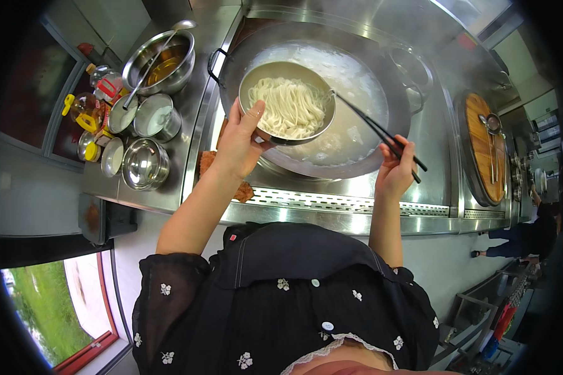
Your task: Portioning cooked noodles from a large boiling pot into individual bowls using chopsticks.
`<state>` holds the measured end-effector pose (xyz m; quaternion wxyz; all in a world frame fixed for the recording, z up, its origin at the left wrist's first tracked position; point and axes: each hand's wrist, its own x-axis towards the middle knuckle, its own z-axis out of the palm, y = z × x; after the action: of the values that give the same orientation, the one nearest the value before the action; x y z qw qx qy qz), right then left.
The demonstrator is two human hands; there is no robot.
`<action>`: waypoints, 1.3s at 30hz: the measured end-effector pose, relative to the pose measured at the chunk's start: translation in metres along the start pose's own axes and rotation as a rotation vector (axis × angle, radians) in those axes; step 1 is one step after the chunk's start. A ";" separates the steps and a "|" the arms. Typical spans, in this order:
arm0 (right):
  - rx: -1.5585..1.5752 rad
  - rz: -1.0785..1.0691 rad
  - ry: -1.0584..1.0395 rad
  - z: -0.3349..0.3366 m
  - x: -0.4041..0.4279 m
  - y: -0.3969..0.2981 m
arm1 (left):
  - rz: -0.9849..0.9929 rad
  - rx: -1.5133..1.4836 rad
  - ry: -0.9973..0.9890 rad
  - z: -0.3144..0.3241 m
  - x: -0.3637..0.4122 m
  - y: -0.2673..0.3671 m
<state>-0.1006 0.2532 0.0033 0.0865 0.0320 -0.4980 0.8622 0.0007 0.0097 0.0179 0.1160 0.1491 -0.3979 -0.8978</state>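
My left hand [244, 140] grips the rim of a metal bowl [328, 126], thumb on the inner side, fingers beneath. Pale noodles [288, 107] lie in folded strands inside it. The bowl is held above a large wok [234, 61] of cloudy, steaming liquid [361, 112]. Black chopsticks [370, 124] are held in my right hand [396, 164], to the right of the bowl. Their tips reach the bowl's right rim, beside the noodles.
On the left counter are a steel basin [185, 65] of brown liquid with a ladle [155, 61], several metal bowls [145, 164] and bottles [85, 110]. A brown cloth [244, 192] lies at the stove's front edge. Right: a round wooden lid [478, 140] with utensils, and another person [521, 239] farther off.
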 end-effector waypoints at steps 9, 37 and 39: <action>-0.074 -0.353 -0.273 0.057 0.004 -0.073 | 0.014 -0.100 0.039 -0.004 -0.006 -0.014; 0.023 0.814 0.096 0.051 0.054 0.117 | 0.182 -0.219 0.150 -0.088 -0.083 0.028; 0.166 0.842 0.094 0.059 0.050 0.118 | 0.190 -0.218 0.171 -0.092 -0.084 0.026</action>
<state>-0.1731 0.1509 -0.0606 -0.2533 -0.2065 -0.3920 0.8600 0.1145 -0.0425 -0.0062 0.2496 0.1733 -0.2991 -0.9046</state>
